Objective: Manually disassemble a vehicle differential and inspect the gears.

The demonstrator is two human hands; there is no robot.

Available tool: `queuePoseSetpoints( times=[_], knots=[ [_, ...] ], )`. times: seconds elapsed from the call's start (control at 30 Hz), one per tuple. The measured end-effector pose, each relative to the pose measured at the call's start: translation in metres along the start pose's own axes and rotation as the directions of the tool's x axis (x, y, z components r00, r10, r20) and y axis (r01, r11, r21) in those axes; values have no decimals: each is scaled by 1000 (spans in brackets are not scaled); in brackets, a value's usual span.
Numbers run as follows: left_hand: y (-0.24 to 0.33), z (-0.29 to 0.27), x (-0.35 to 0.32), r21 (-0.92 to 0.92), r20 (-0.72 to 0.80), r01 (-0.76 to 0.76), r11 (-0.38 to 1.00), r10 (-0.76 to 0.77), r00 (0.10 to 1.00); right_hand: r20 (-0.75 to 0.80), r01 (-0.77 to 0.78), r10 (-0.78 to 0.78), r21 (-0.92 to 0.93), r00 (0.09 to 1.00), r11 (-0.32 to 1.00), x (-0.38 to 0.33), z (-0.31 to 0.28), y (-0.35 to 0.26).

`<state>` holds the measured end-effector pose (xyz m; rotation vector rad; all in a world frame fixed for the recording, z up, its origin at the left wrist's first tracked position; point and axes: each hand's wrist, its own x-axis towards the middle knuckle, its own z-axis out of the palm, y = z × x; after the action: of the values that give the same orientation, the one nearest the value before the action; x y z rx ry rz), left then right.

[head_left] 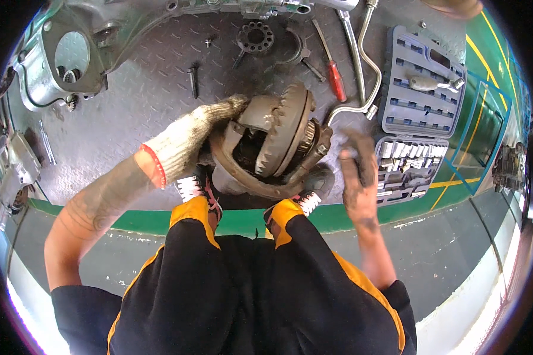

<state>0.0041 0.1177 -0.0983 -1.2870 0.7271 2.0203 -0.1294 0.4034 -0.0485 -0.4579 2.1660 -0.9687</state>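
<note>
A greasy differential housing [226, 168] with a large toothed ring gear [284, 139] in it stands before me, above my shoes. My left hand [186, 133], in a knitted white glove with a red cuff, is closed on its left side; the fingertips rest by the top of the casing. To the right of the housing, a bearing [308, 137] shows beside the ring gear. My bare right hand [360, 171], dark with grease, is apart from the housing. It is slightly blurred, its thumb and fingers are apart, and I see nothing in it.
A red-handled screwdriver [336, 81], long bent wrench [370, 56], round ring with holes [256, 36] and bolt [193, 83] lie on the metal plate. An open socket case [423, 112], with a ratchet [435, 83] on it, is at right. A large metal casing [38, 68] stands far left.
</note>
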Motion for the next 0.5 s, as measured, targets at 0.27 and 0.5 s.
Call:
queuePoseSetpoints(
  times=[0.27,0.5],
  knots=[
    [-35,12,16,383,-150,-647,659,735,661,-425,592,-479,187,768,784,39,89,67],
    [-36,1,25,14,78,-746,665,743,664,-76,325,-316,238,946,915,45,42,38]
  ],
)
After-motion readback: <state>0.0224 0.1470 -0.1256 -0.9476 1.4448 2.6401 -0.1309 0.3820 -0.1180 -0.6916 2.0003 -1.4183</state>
